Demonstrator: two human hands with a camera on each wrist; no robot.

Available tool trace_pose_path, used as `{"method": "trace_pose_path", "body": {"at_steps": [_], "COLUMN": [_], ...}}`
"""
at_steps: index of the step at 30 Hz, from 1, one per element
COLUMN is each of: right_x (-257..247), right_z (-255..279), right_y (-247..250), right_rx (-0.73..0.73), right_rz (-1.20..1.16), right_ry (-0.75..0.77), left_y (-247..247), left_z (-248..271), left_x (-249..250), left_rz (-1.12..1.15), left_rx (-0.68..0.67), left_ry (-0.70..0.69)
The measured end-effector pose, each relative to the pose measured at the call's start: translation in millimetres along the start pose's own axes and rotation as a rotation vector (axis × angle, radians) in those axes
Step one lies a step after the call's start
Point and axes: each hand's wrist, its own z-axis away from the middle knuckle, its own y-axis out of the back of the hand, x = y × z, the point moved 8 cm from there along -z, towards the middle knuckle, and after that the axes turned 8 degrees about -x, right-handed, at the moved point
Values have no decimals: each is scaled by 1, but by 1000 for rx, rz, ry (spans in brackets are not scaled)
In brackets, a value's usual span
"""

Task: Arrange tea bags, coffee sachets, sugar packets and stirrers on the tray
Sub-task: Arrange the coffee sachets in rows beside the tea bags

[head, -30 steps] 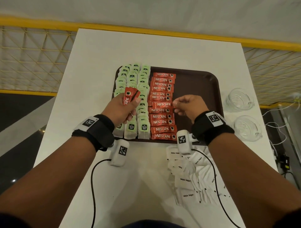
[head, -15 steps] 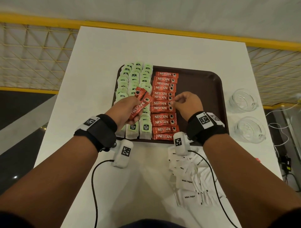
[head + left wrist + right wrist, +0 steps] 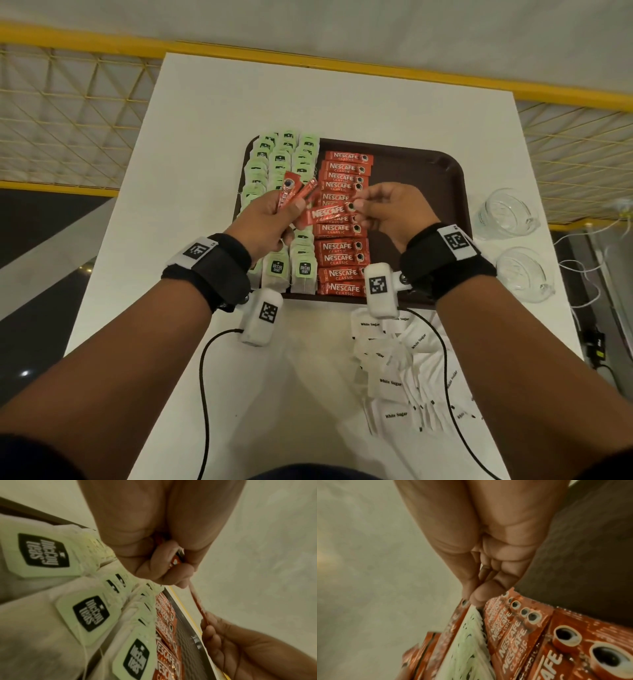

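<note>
Foil-light and slippery, the coffee sachet hangs over the tray centre; your right hand pinches its 3 o'clock end, your left hand clutches spare sachets. Hold it by the flat sealed ends.

The right hand reaches down from the top centre of the frame, its thumb and fingertips pressed together on the end of a red coffee sachet that runs edge-on toward the lower left. Just right of that sachet, a band of pale green tea bags slants down the lower middle. Further right, a row of overlapping red coffee sachets printed with white lettering and coffee-cup pictures fills the lower right corner. Behind them, the dark brown tray takes up the right side. More red sachets show blurred at the lower left. The left half is a pale, blurred surface.
</note>
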Motion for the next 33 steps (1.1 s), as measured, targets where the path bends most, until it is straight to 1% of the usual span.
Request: {"method": "trace_pose_path", "body": {"at_steps": [3,7,10,13,15,17,19,21,22,25,26,27,29,31,33], "right_x": [14,31,37,37,36,34,25,12,6,-3,-4,-5,-2,1,4], "right_z": [-4,-9,-13,-15,-16,-14,-11,-9,-7,-2,0,1,1,1,2], "right_y": [18,28,24,22,24,28,30,22,15,-15,-22,-26,-27,-26,-26], "right_rx": [136,257,262,270,286,313,339,304,248,6,-50,-82,-100,-120,-170], "right_rz": [-52,-2,71,248,359,415,455,450,408,212,171,131,40,-51,-131], "right_ry": [-39,-105,-150,-171,-170,-170,-125,-65,-55,-101,-109,-110,-98,-79,-75], "left_y": [14,17,16,12,9,5,2,0,-2,-11,-14,-16,-19,-20,-17], "left_z": [1,2,3,2,1,1,1,0,-1,-2,-2,-1,-1,0,2], "left_x": [-7,-11,-11,-9,-9,-10,-9,-8,-7,-4,-3,-1,3,5,7], "left_rz": [36,29,19,35,70,127,164,160,144,54,15,-15,-38,-41,-55], "left_rx": [83,84,81,69,54,25,-2,-23,-38,-104,-117,-122,-122,-124,-114], "left_ry": [20,22,29,44,68,92,102,94,84,47,33,16,-19,-34,-46]}}
